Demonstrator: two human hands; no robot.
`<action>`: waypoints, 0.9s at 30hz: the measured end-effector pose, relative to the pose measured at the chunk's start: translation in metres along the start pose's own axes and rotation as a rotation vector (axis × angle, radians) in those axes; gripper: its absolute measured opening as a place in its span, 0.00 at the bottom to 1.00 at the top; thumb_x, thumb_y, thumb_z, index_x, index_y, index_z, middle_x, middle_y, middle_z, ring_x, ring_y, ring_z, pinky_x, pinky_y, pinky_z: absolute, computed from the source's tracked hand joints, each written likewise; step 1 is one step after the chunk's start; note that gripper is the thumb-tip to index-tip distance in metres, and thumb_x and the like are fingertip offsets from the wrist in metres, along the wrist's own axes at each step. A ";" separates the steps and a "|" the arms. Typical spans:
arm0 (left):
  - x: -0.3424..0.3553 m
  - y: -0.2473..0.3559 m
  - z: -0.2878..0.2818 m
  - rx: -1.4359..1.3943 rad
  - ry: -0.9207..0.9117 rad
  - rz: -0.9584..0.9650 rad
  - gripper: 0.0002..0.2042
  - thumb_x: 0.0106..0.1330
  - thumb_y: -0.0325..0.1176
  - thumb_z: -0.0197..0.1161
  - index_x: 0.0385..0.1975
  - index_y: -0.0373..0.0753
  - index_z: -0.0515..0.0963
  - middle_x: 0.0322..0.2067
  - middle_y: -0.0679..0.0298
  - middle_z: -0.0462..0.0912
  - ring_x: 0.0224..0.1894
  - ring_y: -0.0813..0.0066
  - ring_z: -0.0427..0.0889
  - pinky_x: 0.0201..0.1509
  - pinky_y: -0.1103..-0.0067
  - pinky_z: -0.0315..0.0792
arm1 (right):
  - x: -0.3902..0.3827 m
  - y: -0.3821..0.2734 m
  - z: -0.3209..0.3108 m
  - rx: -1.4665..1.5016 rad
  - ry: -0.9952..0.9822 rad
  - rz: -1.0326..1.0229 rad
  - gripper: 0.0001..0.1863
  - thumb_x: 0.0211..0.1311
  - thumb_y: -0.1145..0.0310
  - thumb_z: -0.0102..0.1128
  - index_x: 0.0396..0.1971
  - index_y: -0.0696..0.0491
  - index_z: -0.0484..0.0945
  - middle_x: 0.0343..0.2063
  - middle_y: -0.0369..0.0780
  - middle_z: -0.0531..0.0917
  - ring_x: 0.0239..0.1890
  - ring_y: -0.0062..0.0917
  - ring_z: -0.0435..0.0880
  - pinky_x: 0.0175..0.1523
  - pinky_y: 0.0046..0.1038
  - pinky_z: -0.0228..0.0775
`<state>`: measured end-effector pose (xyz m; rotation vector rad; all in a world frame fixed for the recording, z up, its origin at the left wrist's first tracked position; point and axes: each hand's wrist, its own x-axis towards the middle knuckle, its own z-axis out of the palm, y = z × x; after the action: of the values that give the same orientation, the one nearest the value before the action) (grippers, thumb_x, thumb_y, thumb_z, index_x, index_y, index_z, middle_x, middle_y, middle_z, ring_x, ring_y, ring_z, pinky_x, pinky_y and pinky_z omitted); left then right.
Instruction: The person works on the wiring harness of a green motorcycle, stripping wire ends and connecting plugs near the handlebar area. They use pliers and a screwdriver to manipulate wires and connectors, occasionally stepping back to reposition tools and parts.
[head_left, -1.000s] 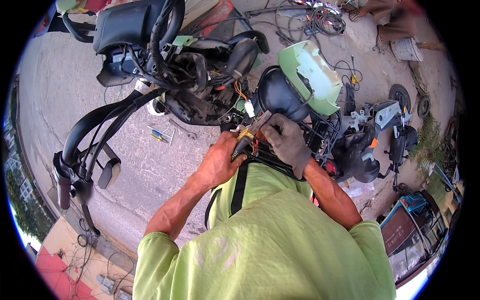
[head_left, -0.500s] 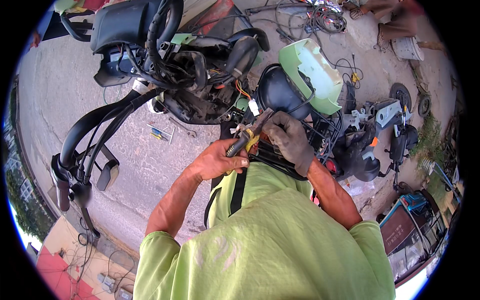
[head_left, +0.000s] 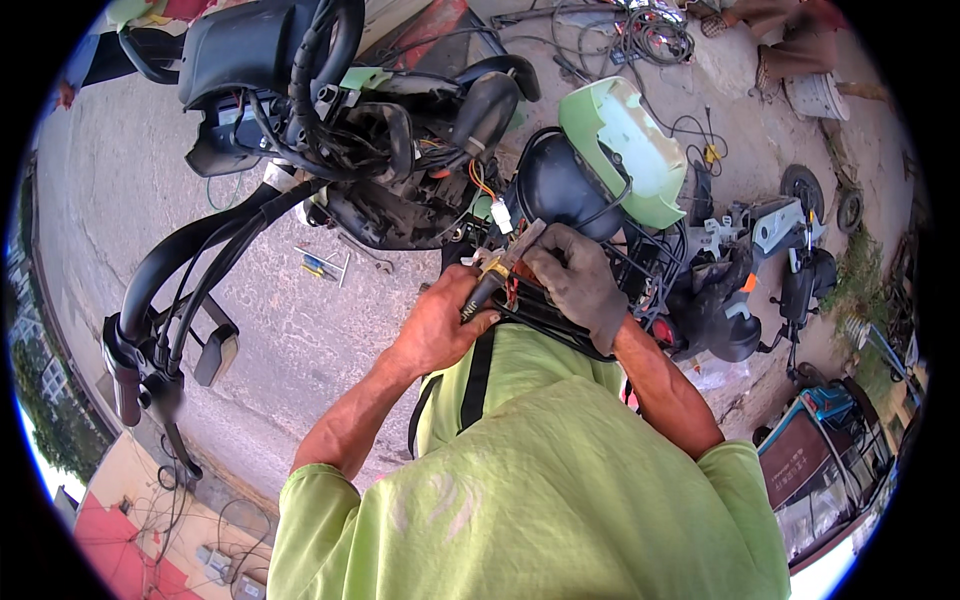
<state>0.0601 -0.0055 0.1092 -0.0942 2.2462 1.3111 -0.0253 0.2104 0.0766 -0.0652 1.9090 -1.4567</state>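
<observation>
Fig.: my left hand (head_left: 440, 325) closed on one pliers (head_left: 500, 275), long axis running up-right from my fist to the wire bundle (head_left: 545, 305) just beyond. My right hand (head_left: 580, 280) closed over that bundle, nearer it than L. Counts: 1 pliers, 1 bundle, 1 white connector (head_left: 501, 216) above grip, 2 hands.

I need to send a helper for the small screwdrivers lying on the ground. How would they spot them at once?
Start at the long black handlebar sweeping left from the stripped scooter. Right of it, on the bare concrete below the scooter's body, lie the screwdrivers, side by side. Their blue-and-yellow handles set them apart from the plain metal tool beside them.
</observation>
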 end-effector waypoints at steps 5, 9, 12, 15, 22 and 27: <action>0.001 -0.001 -0.003 -0.471 -0.206 -0.260 0.12 0.64 0.27 0.70 0.43 0.31 0.77 0.48 0.57 0.81 0.42 0.70 0.82 0.47 0.75 0.77 | 0.000 0.003 0.002 0.086 0.022 -0.014 0.07 0.64 0.70 0.61 0.31 0.58 0.78 0.22 0.36 0.78 0.24 0.16 0.73 0.29 0.25 0.67; 0.000 -0.003 -0.005 -0.823 -0.305 -0.329 0.09 0.67 0.25 0.67 0.43 0.30 0.76 0.53 0.53 0.80 0.43 0.72 0.85 0.46 0.75 0.81 | -0.002 0.003 0.003 0.282 -0.013 0.004 0.04 0.64 0.73 0.59 0.31 0.58 0.77 0.24 0.32 0.77 0.25 0.13 0.70 0.30 0.21 0.64; 0.001 -0.009 -0.007 -0.904 -0.360 -0.359 0.09 0.67 0.23 0.66 0.43 0.31 0.76 0.57 0.50 0.78 0.49 0.65 0.84 0.53 0.68 0.83 | -0.003 0.015 0.002 0.431 -0.060 -0.005 0.02 0.64 0.75 0.57 0.32 0.57 0.76 0.26 0.31 0.76 0.27 0.12 0.69 0.31 0.19 0.64; 0.001 -0.012 -0.008 -1.013 -0.380 -0.350 0.08 0.67 0.21 0.64 0.44 0.31 0.76 0.58 0.49 0.77 0.52 0.61 0.84 0.57 0.64 0.83 | -0.003 0.016 0.003 0.461 -0.075 -0.037 0.02 0.64 0.76 0.56 0.32 0.56 0.76 0.27 0.31 0.76 0.27 0.11 0.69 0.32 0.19 0.64; -0.001 -0.010 -0.010 -1.063 -0.380 -0.363 0.09 0.67 0.24 0.66 0.45 0.32 0.76 0.59 0.54 0.77 0.55 0.64 0.82 0.55 0.72 0.80 | -0.003 0.018 0.004 0.466 -0.083 -0.049 0.02 0.65 0.76 0.55 0.32 0.56 0.76 0.28 0.31 0.76 0.28 0.11 0.69 0.32 0.18 0.64; 0.000 0.000 -0.008 -0.685 -0.272 -0.335 0.12 0.65 0.26 0.69 0.46 0.33 0.78 0.56 0.59 0.78 0.49 0.71 0.82 0.57 0.77 0.75 | -0.002 0.009 0.007 0.292 -0.023 -0.037 0.02 0.65 0.76 0.56 0.32 0.57 0.76 0.26 0.30 0.76 0.27 0.11 0.69 0.31 0.19 0.64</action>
<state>0.0567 -0.0120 0.1127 -0.4812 1.4068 1.7142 -0.0165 0.2084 0.0687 0.0196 1.6661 -1.7366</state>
